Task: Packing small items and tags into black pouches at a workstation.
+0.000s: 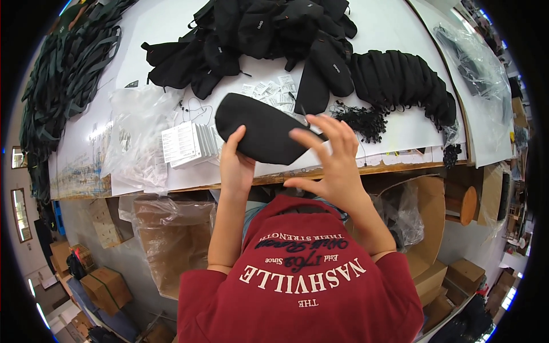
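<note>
A flat black fabric pouch (260, 128) is held up above the table's front edge, tilted down to the right. My left hand (237, 163) grips its lower left side, thumb on the front face and the other fingers behind. At the pouch's right end is my right hand (334, 157), its fingers spread and the thumb stretched apart; one fingertip looks blurred over the fabric, and whether it touches I cannot tell. Left of the pouch stands a stack of white printed cards (186, 143). Behind it lie loose white labels (274, 91).
Black pouches are heaped (257, 34) at the back, with an overlapping row (400, 80) at right. Black cords (363, 120) bunch before that row. A clear plastic bag (140, 131) lies left, dark straps (74, 80) beyond. Open cardboard boxes (171, 234) stand below the wooden table edge (274, 179).
</note>
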Tool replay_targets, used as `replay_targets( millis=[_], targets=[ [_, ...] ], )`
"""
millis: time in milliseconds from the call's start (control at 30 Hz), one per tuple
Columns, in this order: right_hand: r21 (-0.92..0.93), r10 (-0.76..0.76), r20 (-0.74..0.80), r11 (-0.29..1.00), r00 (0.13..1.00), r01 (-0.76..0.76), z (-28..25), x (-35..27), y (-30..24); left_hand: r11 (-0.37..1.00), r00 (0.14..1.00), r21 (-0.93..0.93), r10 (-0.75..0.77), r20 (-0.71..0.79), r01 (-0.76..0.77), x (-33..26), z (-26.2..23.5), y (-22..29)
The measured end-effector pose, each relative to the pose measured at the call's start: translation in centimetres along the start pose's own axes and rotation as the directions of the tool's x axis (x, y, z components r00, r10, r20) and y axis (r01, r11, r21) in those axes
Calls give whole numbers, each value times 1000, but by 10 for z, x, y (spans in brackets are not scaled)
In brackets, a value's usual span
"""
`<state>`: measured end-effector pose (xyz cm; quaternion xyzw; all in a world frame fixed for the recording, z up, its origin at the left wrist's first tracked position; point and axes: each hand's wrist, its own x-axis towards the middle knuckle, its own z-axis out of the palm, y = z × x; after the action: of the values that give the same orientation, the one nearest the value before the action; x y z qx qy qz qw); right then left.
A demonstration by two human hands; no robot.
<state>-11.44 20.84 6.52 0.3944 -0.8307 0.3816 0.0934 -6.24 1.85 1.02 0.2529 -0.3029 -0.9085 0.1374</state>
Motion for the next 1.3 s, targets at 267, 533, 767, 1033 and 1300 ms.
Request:
replay_targets(
  millis=[267, 533, 767, 1033, 1300],
  targets=[
    [211, 47, 169, 974, 985, -83, -1, 5, 13, 669, 926, 644, 316, 206, -371, -14, -30, -6],
    [560, 117, 347, 770, 930, -306, -13, -5, 19, 665, 887, 612, 183, 423, -429, -23, -26, 29],
    [454, -13, 116, 890, 993, -41, -11, -7, 30, 551, 772, 555, 321, 548, -623, -17, -35, 20],
    [502, -155, 164, 863, 974, 53, -30, -6, 30, 510, 692, 480, 410, 595, -714, -23, -32, 24],
    [391, 272, 487, 782, 830, -486, -37, 1, 65, 503, 876, 770, -52, 480, -392, -16, -56, 30]
  ],
)
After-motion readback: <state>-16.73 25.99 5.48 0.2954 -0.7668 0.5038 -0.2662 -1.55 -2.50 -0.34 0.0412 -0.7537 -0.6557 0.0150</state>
